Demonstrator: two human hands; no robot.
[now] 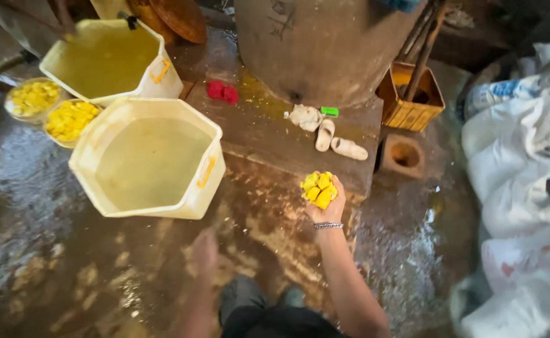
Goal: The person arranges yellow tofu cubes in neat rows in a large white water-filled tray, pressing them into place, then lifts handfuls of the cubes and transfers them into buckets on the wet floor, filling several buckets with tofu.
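Wet, muddy floor (pixel 99 275) all round. Our right hand (pixel 326 203) cups yellow chunks (pixel 319 189), fingers curled half shut, right of the near tub (pixel 153 209) w/ liquid. Keep the palm level (chunks look slippery). Left hand (pixel 203 250) blurred, grip unclear.

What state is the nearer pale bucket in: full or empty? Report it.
Nearly full: cloudy yellowish liquid reaches close to the rim of the nearer bucket, which stands upright.

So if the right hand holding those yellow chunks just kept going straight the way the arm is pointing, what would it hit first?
Probably the pale slippers on the wet wooden platform. The right hand, cupping yellow pieces, points up-frame toward them, with the big drum beyond; depth is hard to judge.
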